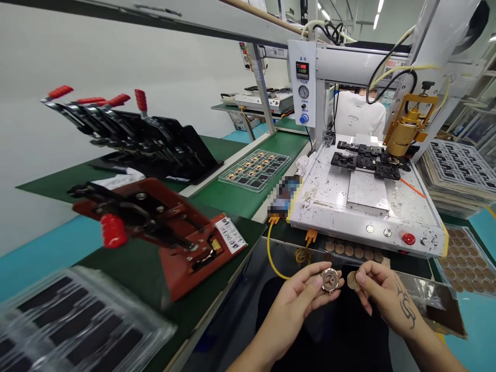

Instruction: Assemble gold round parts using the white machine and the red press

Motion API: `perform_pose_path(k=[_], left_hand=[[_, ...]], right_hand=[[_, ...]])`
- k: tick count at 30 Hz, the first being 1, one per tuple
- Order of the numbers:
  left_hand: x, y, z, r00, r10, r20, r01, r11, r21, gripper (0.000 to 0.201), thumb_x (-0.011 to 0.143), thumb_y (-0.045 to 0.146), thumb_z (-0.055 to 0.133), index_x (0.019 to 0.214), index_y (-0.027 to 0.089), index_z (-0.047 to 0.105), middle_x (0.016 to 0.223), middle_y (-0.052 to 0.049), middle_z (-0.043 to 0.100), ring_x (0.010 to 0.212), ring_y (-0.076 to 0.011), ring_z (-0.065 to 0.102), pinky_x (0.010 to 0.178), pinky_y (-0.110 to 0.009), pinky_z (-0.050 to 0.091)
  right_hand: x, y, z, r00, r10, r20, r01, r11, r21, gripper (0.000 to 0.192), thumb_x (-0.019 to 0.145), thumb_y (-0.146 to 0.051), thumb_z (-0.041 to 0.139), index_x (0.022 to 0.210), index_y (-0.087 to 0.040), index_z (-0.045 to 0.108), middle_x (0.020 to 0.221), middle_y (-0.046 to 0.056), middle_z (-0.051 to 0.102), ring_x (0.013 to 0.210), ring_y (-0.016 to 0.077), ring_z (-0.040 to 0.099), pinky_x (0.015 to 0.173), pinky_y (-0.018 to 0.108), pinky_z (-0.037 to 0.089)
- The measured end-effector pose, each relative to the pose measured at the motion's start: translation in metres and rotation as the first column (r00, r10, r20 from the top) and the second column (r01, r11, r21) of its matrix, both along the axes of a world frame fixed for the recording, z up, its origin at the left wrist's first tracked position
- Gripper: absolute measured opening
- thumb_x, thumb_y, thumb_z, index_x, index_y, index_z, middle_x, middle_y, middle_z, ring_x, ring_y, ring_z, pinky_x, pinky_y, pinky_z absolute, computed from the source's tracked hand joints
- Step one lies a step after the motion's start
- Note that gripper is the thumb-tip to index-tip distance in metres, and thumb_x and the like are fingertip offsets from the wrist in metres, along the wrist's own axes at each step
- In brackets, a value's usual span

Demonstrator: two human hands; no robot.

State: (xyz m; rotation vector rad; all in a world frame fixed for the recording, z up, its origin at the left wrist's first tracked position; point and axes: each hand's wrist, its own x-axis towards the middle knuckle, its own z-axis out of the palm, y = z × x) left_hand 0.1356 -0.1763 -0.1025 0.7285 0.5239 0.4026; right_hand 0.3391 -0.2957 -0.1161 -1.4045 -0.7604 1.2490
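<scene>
My left hand holds a round rose-gold watch case between thumb and fingers, its open ring facing up. Just to the right, my right hand pinches a thin round brown disc between thumb and index finger. The disc and the watch case are close but apart. Beyond my hands, a row of similar brown discs lies along the machine's front edge. A sheet of more brown discs is at the right.
Ahead stands a white press machine with a gold cylinder head and black fixtures. To the left are a brown clamp fixture with a red handle and a tray of gold-coloured parts. A person sits behind the machine.
</scene>
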Motion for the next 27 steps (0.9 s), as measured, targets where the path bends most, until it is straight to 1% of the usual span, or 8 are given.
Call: perform_pose_path(k=[3,7,9,12,14,16,20,27], left_hand=[[0.0,-0.001,0.0,1.0,0.001,0.006,0.0,1.0,-0.021,0.06,0.098,0.045,0.076,0.141,0.007,0.059,0.136,-0.021,0.066,0.128,-0.0306,0.065,0.114,-0.047,0.054],[0.001,-0.002,0.0,1.0,0.018,0.007,-0.018,0.998,-0.055,0.06,0.095,0.045,0.078,0.139,0.007,0.062,0.133,-0.021,0.067,0.125,-0.0307,0.067,0.113,-0.047,0.055],[0.0,-0.003,0.0,1.0,0.017,0.003,-0.017,0.999,-0.052,0.059,0.096,0.044,0.078,0.139,0.007,0.062,0.132,-0.02,0.067,0.124,-0.0301,0.067,0.113,-0.046,0.055],[-0.001,-0.006,-0.001,1.0,0.001,0.018,-0.001,1.0,-0.013,0.056,0.1,0.043,0.074,0.141,0.008,0.061,0.133,-0.019,0.067,0.126,-0.0295,0.067,0.112,-0.044,0.055],[0.0,-0.008,-0.002,0.999,-0.002,0.032,0.002,1.0,0.016,0.051,0.101,0.041,0.072,0.141,0.01,0.062,0.135,-0.017,0.066,0.127,-0.0286,0.066,0.112,-0.042,0.056],[0.001,-0.01,-0.003,0.999,-0.003,0.047,0.001,0.999,0.039,0.048,0.102,0.04,0.07,0.141,0.013,0.063,0.137,-0.015,0.065,0.128,-0.0276,0.065,0.113,-0.042,0.056],[0.002,-0.012,0.0,0.998,-0.012,0.065,0.006,0.995,0.1,0.044,0.104,0.042,0.068,0.14,0.017,0.066,0.139,-0.012,0.064,0.127,-0.0256,0.065,0.115,-0.042,0.054],[-0.001,-0.015,0.006,0.998,-0.015,0.056,0.008,0.992,0.124,0.045,0.105,0.042,0.066,0.141,0.015,0.063,0.136,-0.013,0.066,0.125,-0.0239,0.067,0.116,-0.041,0.054]], right_hand=[[0.001,-0.002,-0.002,1.0,0.01,0.003,-0.01,1.0,-0.015,0.051,0.102,-0.061,0.063,0.092,-0.013,0.048,0.072,0.003,0.056,0.053,0.0077,0.047,0.05,0.021,0.032],[-0.001,0.001,0.005,0.997,0.042,0.07,-0.038,0.998,-0.053,0.054,0.1,-0.065,0.063,0.092,-0.013,0.05,0.069,0.002,0.051,0.058,0.0092,0.044,0.054,0.024,0.028],[-0.003,0.003,0.01,0.989,0.053,0.141,-0.052,0.999,-0.009,0.049,0.103,-0.06,0.062,0.092,-0.013,0.053,0.08,0.003,0.051,0.069,0.01,0.044,0.062,0.025,0.033],[-0.008,0.007,0.018,0.96,0.045,0.275,-0.08,0.99,0.118,0.036,0.107,-0.048,0.061,0.093,-0.015,0.056,0.108,0.006,0.055,0.095,0.0125,0.052,0.084,0.025,0.041],[-0.014,0.011,0.022,0.945,0.043,0.323,-0.099,0.982,0.159,0.032,0.107,-0.045,0.061,0.093,-0.016,0.058,0.121,0.005,0.056,0.11,0.0134,0.055,0.095,0.024,0.042],[-0.02,0.014,0.025,0.941,0.057,0.333,-0.117,0.98,0.163,0.031,0.107,-0.044,0.061,0.092,-0.017,0.059,0.12,0.005,0.058,0.111,0.0131,0.057,0.098,0.025,0.043],[-0.027,0.019,0.027,0.936,0.051,0.347,-0.12,0.977,0.179,0.031,0.107,-0.042,0.061,0.091,-0.016,0.059,0.113,0.004,0.06,0.106,0.0122,0.059,0.096,0.025,0.045],[-0.029,0.015,0.025,0.937,0.037,0.348,-0.11,0.975,0.193,0.031,0.107,-0.041,0.06,0.089,-0.016,0.058,0.113,0.005,0.06,0.105,0.0125,0.058,0.093,0.025,0.046]])
